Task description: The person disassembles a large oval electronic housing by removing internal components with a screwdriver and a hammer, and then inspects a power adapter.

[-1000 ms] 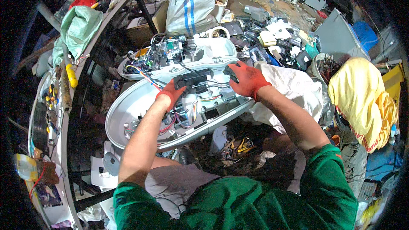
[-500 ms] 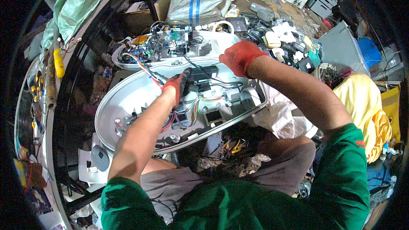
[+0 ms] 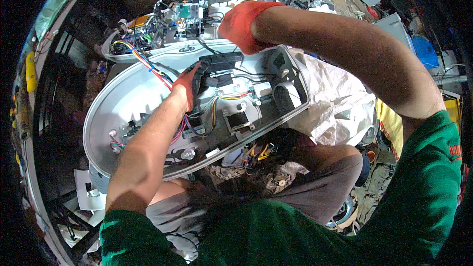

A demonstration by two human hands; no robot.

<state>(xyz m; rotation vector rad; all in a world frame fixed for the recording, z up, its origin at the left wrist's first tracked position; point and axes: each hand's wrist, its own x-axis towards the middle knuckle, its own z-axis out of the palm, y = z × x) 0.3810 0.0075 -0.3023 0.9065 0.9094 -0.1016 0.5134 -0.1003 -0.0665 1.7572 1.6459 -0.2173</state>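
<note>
A large oval light-grey housing [image 3: 106, 101] lies open across my lap, with wires, boards and brackets inside. My left hand [image 3: 189, 83], in a red and black glove, reaches into it; its fingers close round the left end of a black rectangular module [image 3: 226, 62]. Black cables [image 3: 249, 75] run past this module. A bundle of coloured wires [image 3: 148, 64] passes over the far rim beside my left wrist. My right hand [image 3: 246, 24], in a red glove, is a closed fist above the far rim; whatever it may hold is hidden.
Behind the housing lies a second grey shell [image 3: 111, 49] with circuit boards [image 3: 189, 15] and tangled wires. A white sack [image 3: 337, 98] sits at the right. Tools with yellow handles [image 3: 263, 151] lie below the near rim. A metal frame [image 3: 54, 34] stands at the left.
My right fist has moved left and farther away, toward the second shell. The left hand stays at the black module. The whole view has shifted, with the housing now lower-left and larger.
</note>
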